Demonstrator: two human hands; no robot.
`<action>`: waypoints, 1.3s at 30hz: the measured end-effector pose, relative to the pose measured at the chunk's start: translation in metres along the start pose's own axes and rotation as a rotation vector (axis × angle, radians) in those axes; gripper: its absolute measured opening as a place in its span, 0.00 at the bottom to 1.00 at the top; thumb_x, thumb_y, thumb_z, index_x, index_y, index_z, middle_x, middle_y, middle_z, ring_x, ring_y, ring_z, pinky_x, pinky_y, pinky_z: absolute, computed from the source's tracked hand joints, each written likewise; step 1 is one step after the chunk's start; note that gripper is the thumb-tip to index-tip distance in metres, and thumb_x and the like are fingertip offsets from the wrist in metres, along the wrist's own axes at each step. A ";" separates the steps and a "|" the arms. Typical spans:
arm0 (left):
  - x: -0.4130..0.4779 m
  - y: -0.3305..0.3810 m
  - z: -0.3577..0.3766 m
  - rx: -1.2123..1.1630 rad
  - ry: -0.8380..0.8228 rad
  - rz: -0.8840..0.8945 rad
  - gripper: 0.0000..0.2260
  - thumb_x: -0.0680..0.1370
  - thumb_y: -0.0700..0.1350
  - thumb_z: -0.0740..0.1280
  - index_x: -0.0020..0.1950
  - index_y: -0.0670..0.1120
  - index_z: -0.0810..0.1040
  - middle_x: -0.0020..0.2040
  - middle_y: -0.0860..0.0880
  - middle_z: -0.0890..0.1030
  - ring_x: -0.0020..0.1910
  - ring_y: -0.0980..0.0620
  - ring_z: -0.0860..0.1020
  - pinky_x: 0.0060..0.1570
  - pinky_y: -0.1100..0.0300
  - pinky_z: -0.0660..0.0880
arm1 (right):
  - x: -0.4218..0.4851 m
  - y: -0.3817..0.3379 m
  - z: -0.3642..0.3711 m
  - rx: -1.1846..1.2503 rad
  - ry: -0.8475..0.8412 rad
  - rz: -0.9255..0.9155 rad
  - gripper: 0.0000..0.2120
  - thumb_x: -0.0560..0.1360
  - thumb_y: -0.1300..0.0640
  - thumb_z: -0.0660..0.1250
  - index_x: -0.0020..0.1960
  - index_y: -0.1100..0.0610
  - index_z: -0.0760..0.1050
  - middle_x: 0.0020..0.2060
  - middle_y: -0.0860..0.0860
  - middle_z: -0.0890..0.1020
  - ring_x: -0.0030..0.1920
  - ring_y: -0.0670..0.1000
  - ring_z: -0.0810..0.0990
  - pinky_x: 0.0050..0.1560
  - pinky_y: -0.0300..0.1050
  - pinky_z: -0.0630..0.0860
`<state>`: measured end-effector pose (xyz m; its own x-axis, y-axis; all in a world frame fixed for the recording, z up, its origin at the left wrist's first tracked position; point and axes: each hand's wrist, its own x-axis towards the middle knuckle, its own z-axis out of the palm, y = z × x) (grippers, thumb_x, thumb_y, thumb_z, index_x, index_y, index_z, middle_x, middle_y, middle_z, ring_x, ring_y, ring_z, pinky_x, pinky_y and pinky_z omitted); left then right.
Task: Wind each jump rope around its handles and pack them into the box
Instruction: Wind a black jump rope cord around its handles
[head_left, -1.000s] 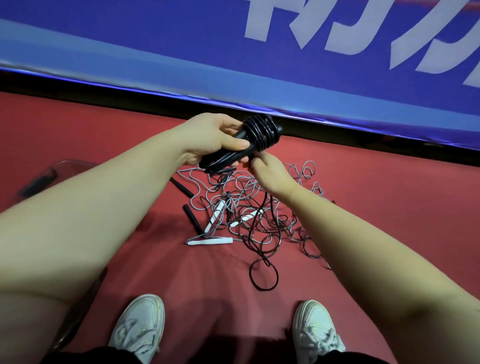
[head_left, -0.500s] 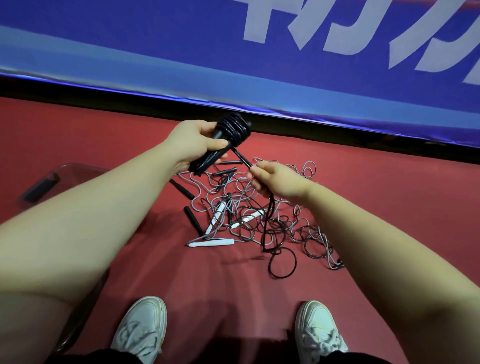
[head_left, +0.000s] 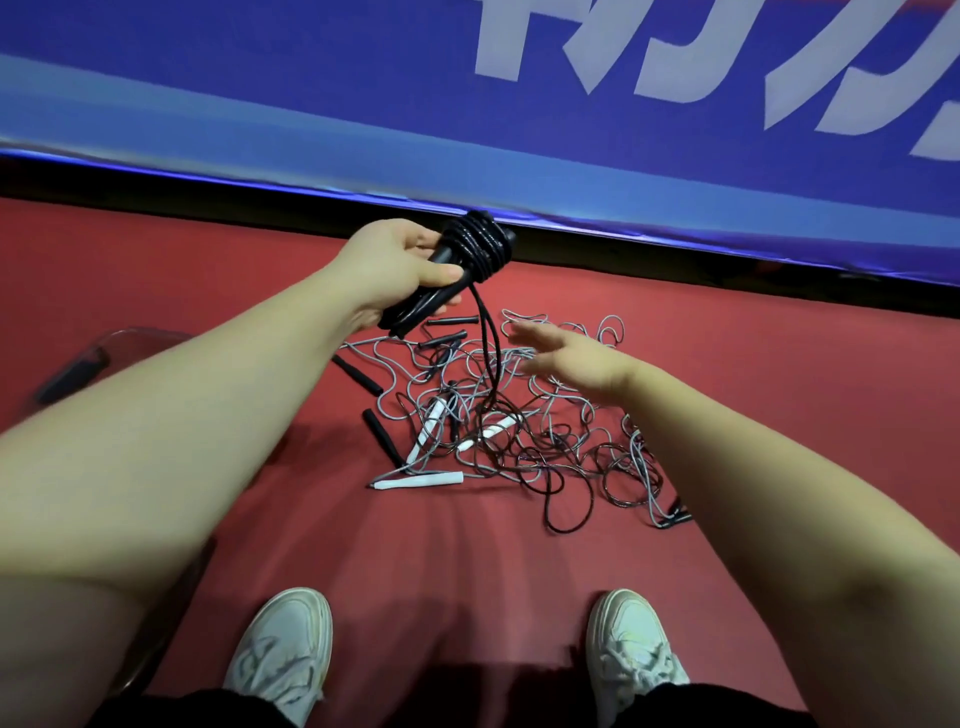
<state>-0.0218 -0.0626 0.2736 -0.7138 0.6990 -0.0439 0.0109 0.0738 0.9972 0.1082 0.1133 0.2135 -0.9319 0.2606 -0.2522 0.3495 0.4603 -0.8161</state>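
Black cord (head_left: 487, 332) hangs slack: my right hand (head_left: 576, 358) just let go, fingers spread; left hand (head_left: 395, 262) grips the handles (head_left: 423, 307); winding unfinished.

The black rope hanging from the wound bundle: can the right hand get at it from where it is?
Probably yes. The right hand is open just beside the hanging black rope, with nothing between them. The left hand holds the wound bundle up, so the strand hangs free.
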 end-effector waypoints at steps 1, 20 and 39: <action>-0.001 0.001 0.002 0.007 -0.012 -0.002 0.12 0.75 0.29 0.65 0.57 0.38 0.76 0.44 0.43 0.81 0.34 0.49 0.83 0.34 0.57 0.81 | 0.001 -0.004 0.002 0.113 0.015 -0.031 0.29 0.77 0.67 0.62 0.75 0.57 0.57 0.70 0.52 0.68 0.70 0.48 0.65 0.70 0.42 0.61; 0.009 -0.015 -0.015 0.364 0.184 0.032 0.12 0.74 0.34 0.70 0.57 0.40 0.76 0.47 0.44 0.81 0.34 0.51 0.81 0.36 0.58 0.80 | -0.012 -0.063 0.043 -1.190 0.471 -0.284 0.13 0.81 0.60 0.53 0.63 0.58 0.68 0.49 0.55 0.76 0.44 0.59 0.75 0.31 0.44 0.60; -0.009 -0.016 0.010 0.891 -0.337 0.076 0.17 0.69 0.46 0.76 0.54 0.51 0.73 0.54 0.48 0.80 0.55 0.47 0.77 0.59 0.51 0.73 | -0.022 -0.102 -0.012 -1.118 0.191 -0.427 0.13 0.71 0.47 0.70 0.51 0.53 0.79 0.48 0.51 0.79 0.50 0.54 0.76 0.43 0.48 0.71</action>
<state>-0.0090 -0.0630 0.2578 -0.4511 0.8822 -0.1347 0.6775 0.4368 0.5918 0.0945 0.0703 0.3088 -0.9963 -0.0133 0.0854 -0.0040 0.9941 0.1087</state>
